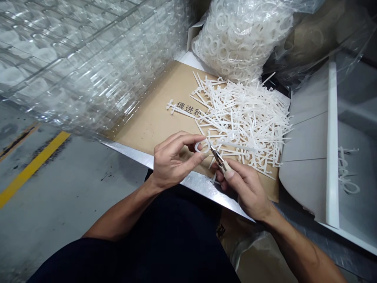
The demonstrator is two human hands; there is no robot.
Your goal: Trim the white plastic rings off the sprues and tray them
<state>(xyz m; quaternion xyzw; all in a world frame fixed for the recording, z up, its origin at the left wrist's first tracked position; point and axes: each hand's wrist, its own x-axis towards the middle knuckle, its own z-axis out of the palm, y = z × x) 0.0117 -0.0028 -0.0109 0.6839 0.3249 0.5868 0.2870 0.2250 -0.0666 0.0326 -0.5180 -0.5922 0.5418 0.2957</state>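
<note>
Head view. My left hand [176,159] has its thumb and forefinger pinched on a translucent white plastic ring [196,146], near the centre of view. At four o'clock from it, my right hand [246,184] is clamped around small steel-nosed pliers with pale grips [218,157], tips at the ring's edge. I cannot tell whether the jaws have met. At two o'clock lies a tangled heap of thin white plastic stems [247,118] on a flat brown cardboard sheet [150,114]; at one o'clock, a clear plastic bag packed with whitish rings [232,43]. A white-walled bin [332,157] stands at three o'clock.

Assessment: the step in hand appears to be trimming at the ring's edge. The next move calls for a steady pinch and accurate tip placement.
</note>
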